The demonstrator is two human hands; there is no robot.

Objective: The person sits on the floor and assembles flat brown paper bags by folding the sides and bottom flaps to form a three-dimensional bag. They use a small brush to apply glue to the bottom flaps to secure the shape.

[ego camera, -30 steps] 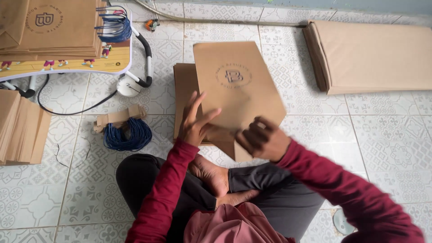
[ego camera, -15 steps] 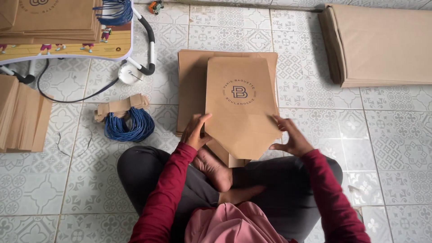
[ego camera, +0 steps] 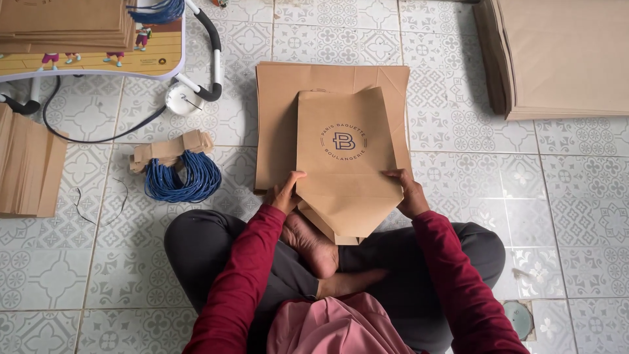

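Observation:
I sit cross-legged on a tiled floor. A flat brown paper bag [ego camera: 344,160] with a round dark printed mark lies lengthwise in front of my legs, its folded pointed bottom toward me. My left hand [ego camera: 286,192] grips its left edge near the bottom fold. My right hand [ego camera: 406,191] grips the right edge at the same height. The bag rests on a wider stack of flat brown bags [ego camera: 278,111] on the floor.
A bundle of blue cord with brown paper strips [ego camera: 177,169] lies to the left. A small folding table [ego camera: 151,59] stacked with brown paper stands at the upper left. More brown paper stacks sit at the far left [ego camera: 26,167] and upper right [ego camera: 563,59].
The bag was tilted and handled mid-turn; it has been squared up straight on the stack, and both hands have settled on its two side edges.

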